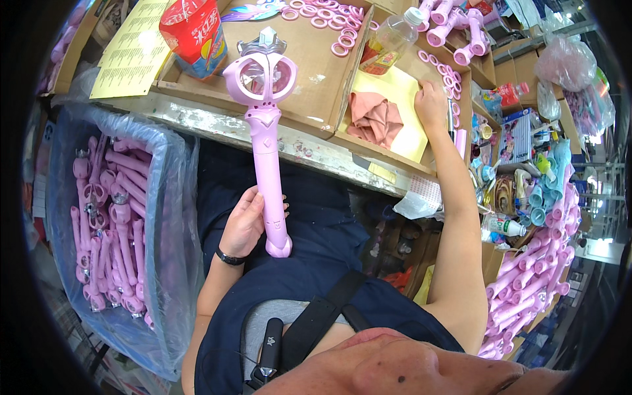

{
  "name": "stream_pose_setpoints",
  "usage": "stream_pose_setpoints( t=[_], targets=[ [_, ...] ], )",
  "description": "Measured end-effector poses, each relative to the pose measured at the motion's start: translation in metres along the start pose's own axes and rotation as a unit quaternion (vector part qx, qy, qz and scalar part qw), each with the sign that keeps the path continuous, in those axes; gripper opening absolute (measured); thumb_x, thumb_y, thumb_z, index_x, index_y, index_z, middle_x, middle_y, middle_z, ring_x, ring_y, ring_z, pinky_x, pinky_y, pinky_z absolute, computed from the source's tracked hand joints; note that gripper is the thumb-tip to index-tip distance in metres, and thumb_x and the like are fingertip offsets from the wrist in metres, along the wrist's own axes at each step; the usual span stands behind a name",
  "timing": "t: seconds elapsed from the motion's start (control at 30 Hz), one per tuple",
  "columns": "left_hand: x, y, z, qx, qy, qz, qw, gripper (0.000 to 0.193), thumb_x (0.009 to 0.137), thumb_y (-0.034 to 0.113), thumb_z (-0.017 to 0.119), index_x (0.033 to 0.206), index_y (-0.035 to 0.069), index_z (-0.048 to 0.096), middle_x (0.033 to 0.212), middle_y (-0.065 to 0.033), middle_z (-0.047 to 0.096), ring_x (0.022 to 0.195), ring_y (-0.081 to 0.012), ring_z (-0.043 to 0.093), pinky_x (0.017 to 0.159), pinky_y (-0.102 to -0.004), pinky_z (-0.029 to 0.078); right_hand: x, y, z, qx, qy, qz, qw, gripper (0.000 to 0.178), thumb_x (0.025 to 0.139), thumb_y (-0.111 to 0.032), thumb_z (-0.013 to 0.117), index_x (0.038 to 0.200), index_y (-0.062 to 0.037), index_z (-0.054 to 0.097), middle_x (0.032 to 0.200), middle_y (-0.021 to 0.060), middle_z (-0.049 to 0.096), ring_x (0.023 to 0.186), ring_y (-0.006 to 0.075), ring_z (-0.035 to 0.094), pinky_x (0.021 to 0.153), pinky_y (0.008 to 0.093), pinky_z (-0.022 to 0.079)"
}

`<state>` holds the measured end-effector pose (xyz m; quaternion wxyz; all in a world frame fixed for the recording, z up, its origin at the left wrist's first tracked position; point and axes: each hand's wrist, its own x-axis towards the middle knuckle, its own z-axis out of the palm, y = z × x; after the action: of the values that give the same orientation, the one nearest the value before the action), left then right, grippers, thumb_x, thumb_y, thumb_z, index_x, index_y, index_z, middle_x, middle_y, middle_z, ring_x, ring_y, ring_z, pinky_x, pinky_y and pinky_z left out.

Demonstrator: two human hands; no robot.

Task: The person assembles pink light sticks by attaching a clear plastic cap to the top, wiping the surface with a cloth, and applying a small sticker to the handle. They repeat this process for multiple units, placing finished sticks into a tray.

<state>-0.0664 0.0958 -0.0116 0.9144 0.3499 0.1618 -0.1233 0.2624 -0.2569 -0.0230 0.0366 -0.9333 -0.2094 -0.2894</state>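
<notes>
In my left hand (242,222) is a pink toy wand (268,168), gripped low on its handle and standing upright above my lap. Its round head has clear windows and a silvery crown with a clear gem-shaped tip. My right hand (432,106) reaches into the shallow cardboard tray (395,157), at the right edge of a yellow sheet (407,135). Its fingers are curled in, and whatever they may hold is hidden. A crumpled salmon-coloured cloth (372,120) lies on the sheet. Pink rings (449,80) lie just beyond that hand, with a thin dark rod (450,113) beside it.
A blue-lined bin (172,171) of finished-looking pink wands stands at left. On the bench are a red packet (192,39), a clear bottle (391,41) and more pink rings (322,18). Pink tubes (526,283) are heaped at right, below a cluttered shelf.
</notes>
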Motion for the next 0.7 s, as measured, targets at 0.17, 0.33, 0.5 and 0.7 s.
stream_pose_setpoints(
  t=[0.17, 0.33, 0.5, 0.7],
  targets=[
    [0.000, 0.000, 0.000, 0.003, -0.001, 0.003, 1.000, 0.037, 0.097, 0.027, 0.046, 0.124, 0.003, 0.041, 0.112, -0.0133, 0.057, 0.101, -0.0226, 0.059, 0.090, -0.0385, 0.048, -0.002, 0.000, 0.000, 0.006, -0.012, 0.020, 1.000, 0.021, 0.073, -0.008, 0.057, 0.092, -0.0047, 0.065, 0.089, 0.0135, 0.062, 0.083, 0.0315, 0.059, 0.076, 0.0401, 0.047],
    [0.000, 0.000, 0.000, 0.003, 0.002, 0.001, 1.000, 0.037, 0.097, 0.027, 0.046, 0.124, 0.002, 0.041, 0.112, -0.0134, 0.057, 0.101, -0.0224, 0.059, 0.090, -0.0389, 0.048, 0.002, 0.011, -0.005, 0.053, -0.103, 0.138, 0.984, 0.037, 0.075, -0.023, 0.064, 0.104, -0.0019, 0.060, 0.099, 0.0188, 0.060, 0.094, 0.0340, 0.057, 0.084, 0.0400, 0.045],
    [0.000, -0.001, -0.001, 0.002, 0.000, 0.004, 1.000, 0.036, 0.097, 0.026, 0.046, 0.123, 0.002, 0.041, 0.111, -0.0136, 0.057, 0.101, -0.0226, 0.059, 0.090, -0.0394, 0.048, 0.003, 0.030, -0.013, 0.105, -0.210, 0.163, 0.958, 0.060, 0.070, -0.039, 0.073, 0.111, 0.0013, 0.055, 0.111, 0.0209, 0.056, 0.106, 0.0339, 0.052, 0.093, 0.0386, 0.041],
    [0.001, -0.001, 0.000, 0.000, 0.004, 0.001, 1.000, 0.036, 0.097, 0.026, 0.047, 0.123, 0.002, 0.042, 0.112, -0.0141, 0.057, 0.100, -0.0231, 0.059, 0.089, -0.0403, 0.049, 0.010, 0.034, -0.015, 0.190, -0.219, 0.224, 0.931, 0.072, 0.064, -0.043, 0.078, 0.115, 0.0020, 0.053, 0.112, 0.0219, 0.055, 0.112, 0.0330, 0.048, 0.094, 0.0390, 0.039]
  ],
)
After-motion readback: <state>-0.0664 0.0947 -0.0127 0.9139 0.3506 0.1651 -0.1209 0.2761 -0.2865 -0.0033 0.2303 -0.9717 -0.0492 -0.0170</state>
